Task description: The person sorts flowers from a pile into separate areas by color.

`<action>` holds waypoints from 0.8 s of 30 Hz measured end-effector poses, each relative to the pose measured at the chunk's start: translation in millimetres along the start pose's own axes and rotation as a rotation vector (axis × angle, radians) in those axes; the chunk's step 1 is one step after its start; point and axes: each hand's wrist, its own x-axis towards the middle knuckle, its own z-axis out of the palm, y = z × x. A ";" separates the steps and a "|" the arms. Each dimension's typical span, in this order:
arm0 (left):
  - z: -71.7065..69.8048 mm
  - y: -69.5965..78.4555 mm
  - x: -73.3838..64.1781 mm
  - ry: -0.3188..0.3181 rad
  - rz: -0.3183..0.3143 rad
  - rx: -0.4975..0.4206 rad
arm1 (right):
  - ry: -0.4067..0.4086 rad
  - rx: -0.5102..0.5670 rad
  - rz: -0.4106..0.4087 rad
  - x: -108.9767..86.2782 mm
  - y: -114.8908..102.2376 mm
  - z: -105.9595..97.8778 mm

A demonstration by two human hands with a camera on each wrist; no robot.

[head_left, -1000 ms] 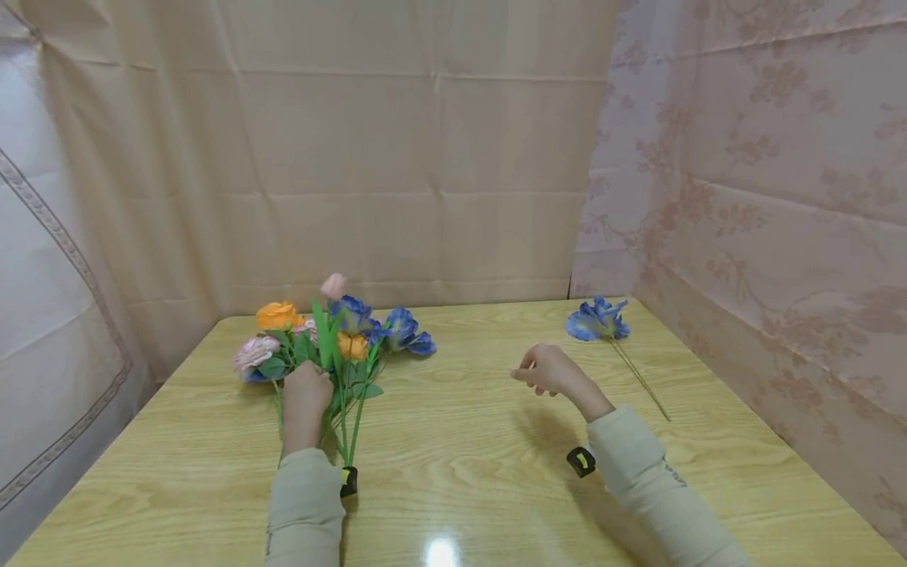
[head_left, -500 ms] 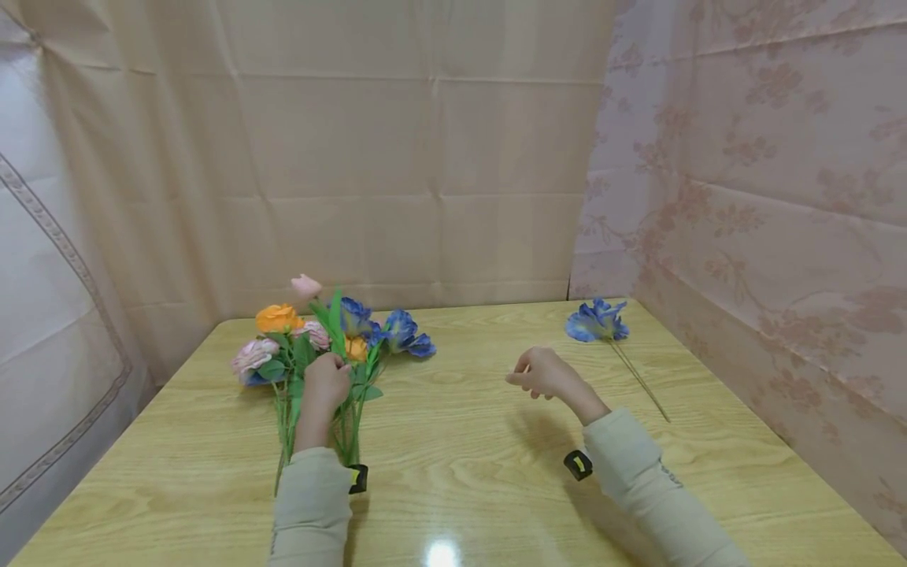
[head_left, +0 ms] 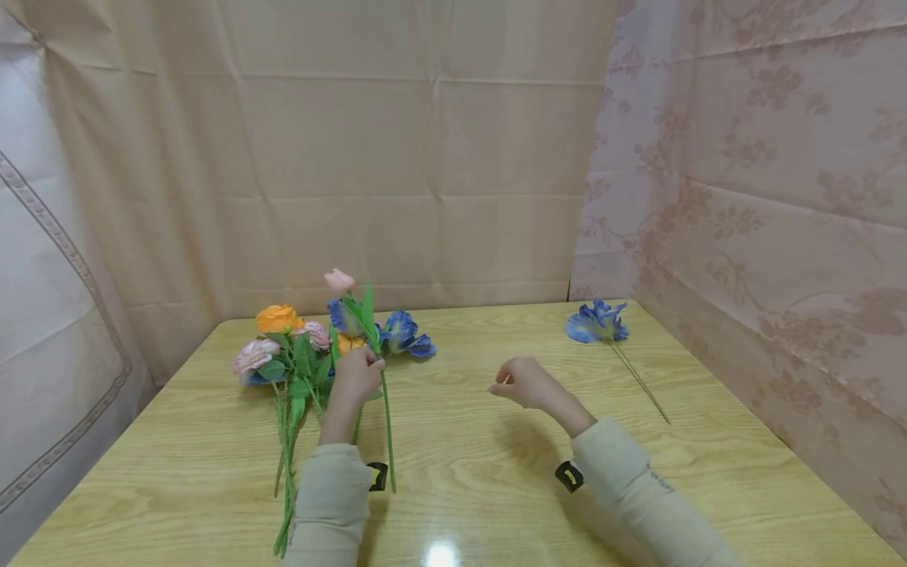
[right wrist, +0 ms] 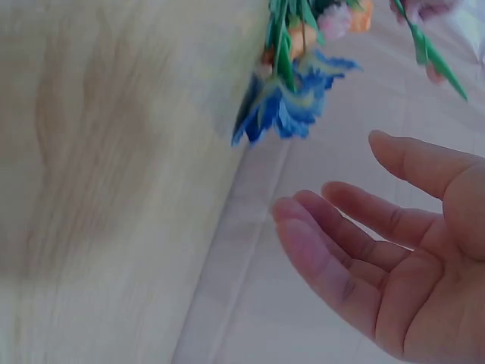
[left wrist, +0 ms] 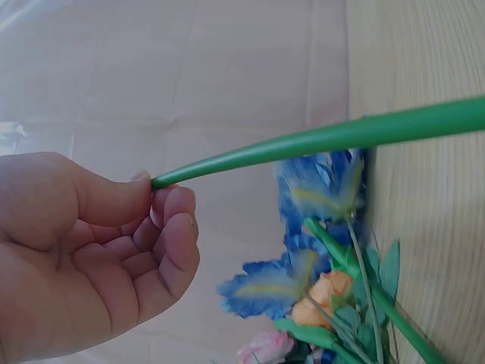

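Observation:
My left hand [head_left: 353, 384] pinches the green stem [left wrist: 303, 148] of a pink tulip [head_left: 340, 281] between thumb and fingertips. The tulip stands roughly upright above the other flowers, its stem end hanging to the right of the sleeve. Behind and left of that hand lie several artificial flowers: an orange rose [head_left: 279, 318], a pale pink one [head_left: 255, 356] and blue irises [head_left: 402, 334]. My right hand [head_left: 531, 383] hovers over the middle right of the table, fingers loosely bent, with nothing in it. In the right wrist view its thumb and fingers are apart.
A single blue iris [head_left: 598, 321] lies at the far right of the wooden table [head_left: 453, 449], its thin stem pointing toward the front right. Loose green stems [head_left: 286, 472] reach toward the front left. A beige curtain [head_left: 425, 157] hangs behind the table's back edge.
My left hand has moved right and lifted the tulip out from among the other flowers. Some green stems now lie farther forward at the left. The right hand has shifted slightly left and down.

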 end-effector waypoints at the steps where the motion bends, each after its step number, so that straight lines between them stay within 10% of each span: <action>1: 1.2 1.9 -0.2 0.001 0.012 0.001 | 0.023 0.005 -0.023 0.3 -1.5 2.9; 8: 8.8 20.3 -3.7 -0.019 0.087 -0.022 | 0.175 0.153 -0.141 0.3 -12.5 16.9; 24: 34.3 59.8 -14.7 -0.146 0.231 -0.093 | 0.057 0.331 -0.285 -0.7 -24.0 31.6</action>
